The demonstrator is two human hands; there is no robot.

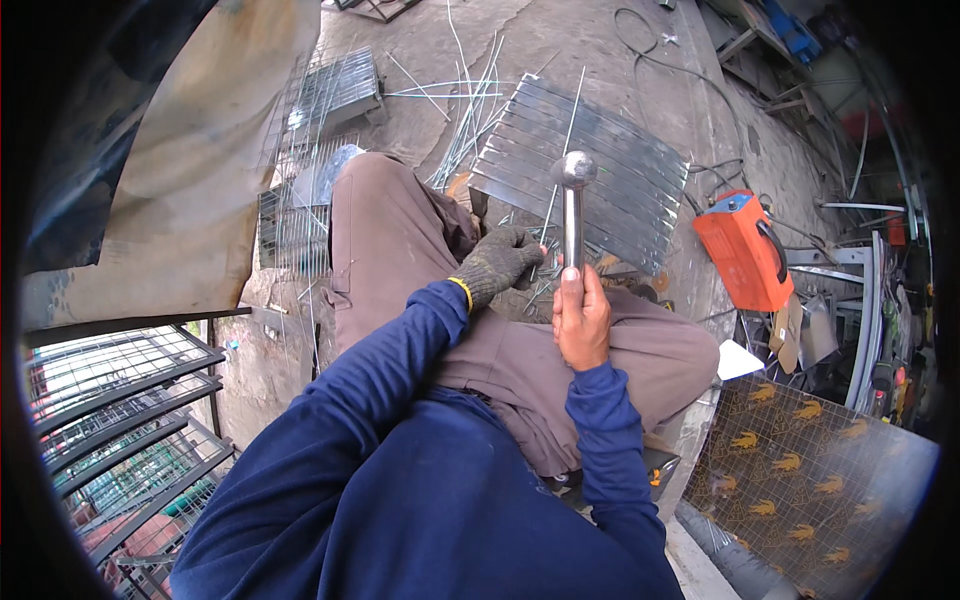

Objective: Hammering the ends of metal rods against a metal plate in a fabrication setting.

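Observation:
My right hand (582,318), bare, is wrapped round a shiny steel bar with a round ball head (573,215). The bar stands upright with its ball at the top. To its left, my left hand (502,262) wears a dark knit glove with a yellow cuff. Its fingers are closed on a thin metal rod (565,150), which slants up across a slatted metal panel (600,150). That panel lies tilted just beyond my hands. Short cut pieces of rod (590,243) lie below it, partly hidden by my hands.
Loose long rods (470,125) lie on the floor beyond my left knee, near wire grids and a metal box (335,90). An orange machine with a black handle (742,250) and cables stands at right. Wire racks (130,400) are at lower left, a patterned sheet (800,470) at lower right.

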